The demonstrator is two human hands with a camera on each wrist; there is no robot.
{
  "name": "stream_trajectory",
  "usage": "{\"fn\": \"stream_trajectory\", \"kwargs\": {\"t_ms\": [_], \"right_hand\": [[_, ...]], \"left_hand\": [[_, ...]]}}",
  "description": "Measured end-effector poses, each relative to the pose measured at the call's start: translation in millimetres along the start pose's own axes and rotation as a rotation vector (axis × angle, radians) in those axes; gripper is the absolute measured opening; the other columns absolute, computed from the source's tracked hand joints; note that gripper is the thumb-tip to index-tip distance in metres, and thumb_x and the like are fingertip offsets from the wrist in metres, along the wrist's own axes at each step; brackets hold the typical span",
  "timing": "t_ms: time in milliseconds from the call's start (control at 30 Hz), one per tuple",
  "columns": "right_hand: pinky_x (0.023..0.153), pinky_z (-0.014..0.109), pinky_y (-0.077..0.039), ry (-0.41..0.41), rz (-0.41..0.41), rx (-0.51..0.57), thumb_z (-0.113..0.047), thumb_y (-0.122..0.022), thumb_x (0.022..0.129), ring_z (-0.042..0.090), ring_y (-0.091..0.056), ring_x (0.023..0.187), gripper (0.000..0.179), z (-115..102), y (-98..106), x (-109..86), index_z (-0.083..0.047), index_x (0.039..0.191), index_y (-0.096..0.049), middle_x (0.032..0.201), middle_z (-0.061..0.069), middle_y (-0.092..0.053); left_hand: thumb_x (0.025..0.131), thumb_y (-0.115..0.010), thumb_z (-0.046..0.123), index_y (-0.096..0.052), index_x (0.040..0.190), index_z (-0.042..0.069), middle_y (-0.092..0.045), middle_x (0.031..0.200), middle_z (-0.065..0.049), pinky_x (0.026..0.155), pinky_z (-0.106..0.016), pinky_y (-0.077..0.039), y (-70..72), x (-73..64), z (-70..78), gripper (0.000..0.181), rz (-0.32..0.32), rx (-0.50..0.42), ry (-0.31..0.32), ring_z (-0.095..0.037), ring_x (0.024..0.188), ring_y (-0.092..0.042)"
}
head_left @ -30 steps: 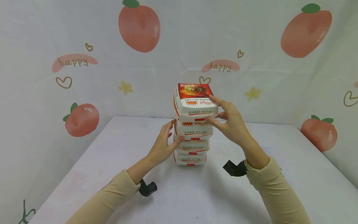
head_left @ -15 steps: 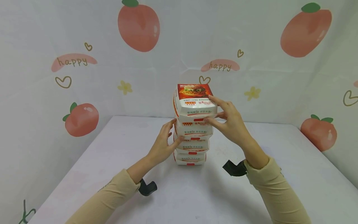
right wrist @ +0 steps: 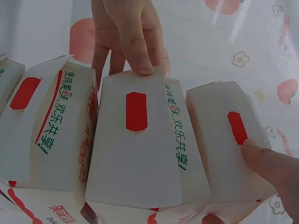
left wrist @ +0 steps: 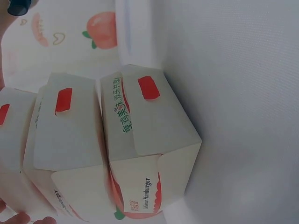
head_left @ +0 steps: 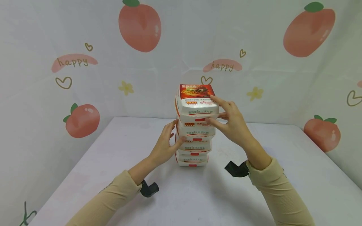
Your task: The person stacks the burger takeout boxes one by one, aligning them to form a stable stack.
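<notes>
White paper burger boxes stand in one upright stack in the head view. My right hand (head_left: 233, 125) grips the right side of the top burger box (head_left: 198, 110), which has a burger picture on its lid. In the right wrist view that thumb (right wrist: 264, 161) presses beside the box's red tab (right wrist: 237, 128). My left hand (head_left: 164, 147) holds the second box (head_left: 196, 131) from the left, fingers along its side. Its thumb (right wrist: 140, 60) lies on that box's front edge. Below are a third box (head_left: 198, 147) and the bottom box (head_left: 192, 160).
The stack stands on a white-covered table (head_left: 181, 194). Behind it hangs a white cloth (head_left: 164, 84) printed with fruit, hearts and "happy". A black wrist camera (head_left: 149, 189) is on the left wrist, another wrist camera (head_left: 237, 169) on the right.
The top box and the right hand have shifted very slightly left. The left hand and the lower boxes look nearly still.
</notes>
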State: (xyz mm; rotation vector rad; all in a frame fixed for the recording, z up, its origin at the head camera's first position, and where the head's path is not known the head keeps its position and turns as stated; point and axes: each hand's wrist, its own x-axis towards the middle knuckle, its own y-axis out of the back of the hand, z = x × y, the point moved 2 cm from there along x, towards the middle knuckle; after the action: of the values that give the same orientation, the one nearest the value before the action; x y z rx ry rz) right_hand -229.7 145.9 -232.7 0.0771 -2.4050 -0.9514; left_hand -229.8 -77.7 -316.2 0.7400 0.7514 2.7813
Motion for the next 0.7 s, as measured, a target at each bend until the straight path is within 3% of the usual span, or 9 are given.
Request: {"fn": "stream_trajectory", "kwargs": {"t_ms": [700], "right_hand": [[0.093,0.05,-0.051,-0.005,0.01,0.015,-0.019,-0.072,0.082,0.037,-0.063,0.097,0.074,-3.2,-0.6,0.0,-0.03,0.144,-0.033,0.12,0.019,-0.041]], "left_hand": [[0.093,-0.058,0.029,-0.023,0.147,0.01,-0.029,0.148,-0.012,0.11,-0.047,-0.037,0.5,-1.8,0.7,0.067,-0.001,-0.017,0.015,-0.031,0.138,-0.03]]}}
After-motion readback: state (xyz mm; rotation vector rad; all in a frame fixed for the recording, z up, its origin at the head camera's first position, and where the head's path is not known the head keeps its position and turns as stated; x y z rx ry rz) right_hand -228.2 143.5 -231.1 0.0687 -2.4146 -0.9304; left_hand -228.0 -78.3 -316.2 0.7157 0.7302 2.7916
